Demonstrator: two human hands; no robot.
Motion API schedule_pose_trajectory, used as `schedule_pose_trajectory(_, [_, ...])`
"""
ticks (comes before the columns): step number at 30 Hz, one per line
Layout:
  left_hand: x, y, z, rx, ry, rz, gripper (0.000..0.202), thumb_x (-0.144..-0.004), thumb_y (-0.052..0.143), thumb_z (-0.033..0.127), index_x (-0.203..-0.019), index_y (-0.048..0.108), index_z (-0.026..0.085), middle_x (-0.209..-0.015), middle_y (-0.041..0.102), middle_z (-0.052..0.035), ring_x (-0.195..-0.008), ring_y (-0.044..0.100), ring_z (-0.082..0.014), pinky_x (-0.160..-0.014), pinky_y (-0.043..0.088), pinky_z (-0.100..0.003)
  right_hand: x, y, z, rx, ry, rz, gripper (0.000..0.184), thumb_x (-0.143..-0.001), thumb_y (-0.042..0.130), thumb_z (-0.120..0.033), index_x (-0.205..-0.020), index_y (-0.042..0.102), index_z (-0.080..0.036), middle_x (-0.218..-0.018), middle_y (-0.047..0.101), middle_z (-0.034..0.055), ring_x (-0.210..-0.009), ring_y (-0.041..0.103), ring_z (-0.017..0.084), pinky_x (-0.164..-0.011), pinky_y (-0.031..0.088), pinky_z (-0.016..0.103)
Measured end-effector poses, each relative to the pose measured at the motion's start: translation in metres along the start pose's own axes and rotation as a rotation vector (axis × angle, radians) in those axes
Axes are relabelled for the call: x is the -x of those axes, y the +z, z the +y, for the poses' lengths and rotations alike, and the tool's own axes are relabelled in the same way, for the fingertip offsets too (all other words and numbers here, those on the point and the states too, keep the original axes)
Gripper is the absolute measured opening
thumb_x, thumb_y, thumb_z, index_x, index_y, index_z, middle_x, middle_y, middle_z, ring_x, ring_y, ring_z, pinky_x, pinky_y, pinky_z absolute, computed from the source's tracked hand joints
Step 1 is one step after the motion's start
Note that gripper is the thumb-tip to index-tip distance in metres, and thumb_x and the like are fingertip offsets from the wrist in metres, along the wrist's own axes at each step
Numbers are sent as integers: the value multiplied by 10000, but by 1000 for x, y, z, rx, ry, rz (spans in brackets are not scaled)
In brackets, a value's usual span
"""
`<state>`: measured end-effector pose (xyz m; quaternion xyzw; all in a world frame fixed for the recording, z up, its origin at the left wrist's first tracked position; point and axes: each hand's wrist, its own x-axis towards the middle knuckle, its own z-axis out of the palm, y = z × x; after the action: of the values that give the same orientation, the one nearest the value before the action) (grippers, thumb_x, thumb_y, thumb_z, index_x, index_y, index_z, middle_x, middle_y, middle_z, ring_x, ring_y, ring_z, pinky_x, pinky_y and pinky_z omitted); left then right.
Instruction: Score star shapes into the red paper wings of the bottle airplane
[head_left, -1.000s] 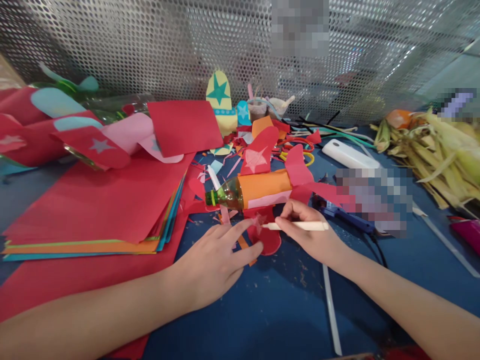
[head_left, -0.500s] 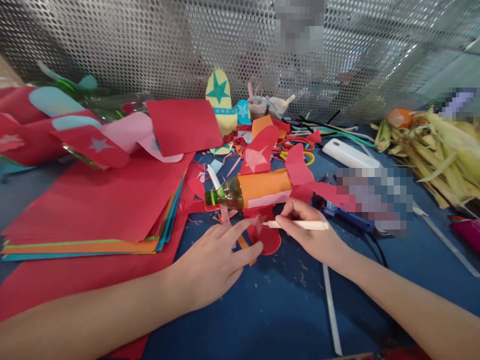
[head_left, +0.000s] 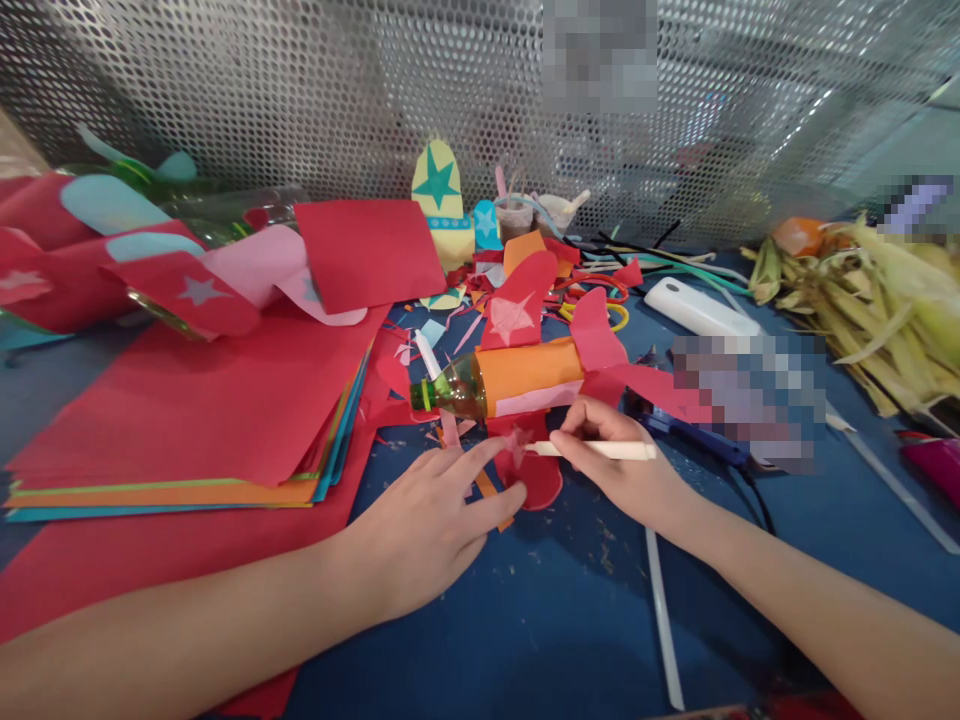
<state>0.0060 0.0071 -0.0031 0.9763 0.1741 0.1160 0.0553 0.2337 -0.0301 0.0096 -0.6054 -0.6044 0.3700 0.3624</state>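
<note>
A green plastic bottle [head_left: 460, 386] lies on its side, neck to the left, wrapped in orange paper [head_left: 529, 373] with a pink strip. Red paper wings stick out from it; the upper wing [head_left: 536, 280] bears a pale star. On the lower red wing [head_left: 544, 487] is a pink star [head_left: 516, 446]. My right hand [head_left: 611, 455] pinches a white marker pen [head_left: 607, 450], its tip at that star's right side. My left hand [head_left: 442, 520] lies with fingers spread, the index fingertip on the star's left edge and the thumb at the wing's edge.
Coloured paper sheets [head_left: 187, 410] are stacked at the left, near paper-covered bottles [head_left: 82, 250]. Paper scraps and scissors [head_left: 600, 310] lie behind the bottle. A white device [head_left: 701, 308], a blue tool with a cord [head_left: 694, 435] and dry husks [head_left: 840, 300] are to the right. A perforated metal screen [head_left: 337, 110] stands behind.
Almost nothing differs. Both hands, the marker pen and the bottle keep their places, with the pen tip still at the pink star.
</note>
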Motion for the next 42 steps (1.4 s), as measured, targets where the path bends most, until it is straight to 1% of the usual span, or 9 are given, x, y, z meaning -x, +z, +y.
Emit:
schedule_pose_trajectory(6, [1, 4, -1, 9, 14, 41, 432, -826, 393, 84, -1210, 509, 246, -1340, 383, -158, -990, 525, -273, -794, 491, -467, -1, -1, 0, -2, 16, 7, 211, -837, 534, -316, -681, 431, -217, -573, 468, -57, -486, 393, 94, -467, 298, 235])
schedule_pose_trajectory(12, [1, 2, 0, 1, 1, 9, 448, -824, 410, 81, -1226, 503, 256, -1346, 398, -137, -1039, 520, -272, -834, 481, -458, 0, -1, 0, -2, 6, 8, 209, -837, 525, -308, -674, 429, -218, -571, 467, -55, -483, 394, 97, -465, 299, 235])
schedule_pose_trajectory(18, [0, 1, 0, 1, 7, 19, 437, -828, 404, 80, -1217, 510, 249, -1339, 401, -148, -1050, 520, -281, -832, 483, -464, -1, -1, 1, -11, 8, 2, 213, -842, 523, -305, -673, 428, -218, -566, 458, -58, -480, 387, 95, -462, 293, 234])
schedule_pose_trajectory(23, [1, 3, -1, 2, 16, 53, 432, -829, 397, 83, -1213, 514, 242, -1329, 402, -159, -1008, 530, -280, -809, 490, -472, -1, 0, 0, -17, 6, 1, 213, -834, 531, -303, -670, 426, -217, -568, 454, -60, -484, 382, 94, -465, 292, 235])
schedule_pose_trajectory(29, [1, 1, 0, 9, 8, 15, 422, -837, 397, 80, -1209, 516, 240, -1336, 406, -161, -1047, 529, -294, -826, 487, -483, -1, 0, 0, -14, 17, 4, 212, -841, 519, -301, -672, 421, -217, -558, 445, -62, -486, 380, 96, -470, 294, 236])
schedule_pose_trajectory(33, [0, 0, 0, 7, 8, 13, 420, -841, 408, 87, -1217, 505, 246, -1346, 399, -154, -1052, 525, -285, -829, 490, -472, -1, 0, 0, -16, 17, 12, 212, -840, 515, -299, -670, 417, -218, -561, 443, -60, -489, 382, 97, -471, 296, 237])
schedule_pose_trajectory(38, [1, 1, 0, 11, 20, 24, 424, -832, 413, 77, -1215, 506, 233, -1335, 403, -169, -1049, 521, -298, -825, 490, -488, 0, -1, -1, -8, 16, 10, 214, -837, 514, -300, -667, 414, -218, -558, 443, -61, -487, 383, 96, -472, 298, 235])
schedule_pose_trajectory(42, [1, 0, 0, 4, 10, 12, 433, -828, 412, 74, -1216, 497, 243, -1343, 391, -153, -1055, 516, -289, -838, 487, -484, 0, -1, -1, 4, 23, 23, 210, -834, 513, -300, -667, 415, -218, -561, 460, -57, -492, 394, 98, -478, 305, 236])
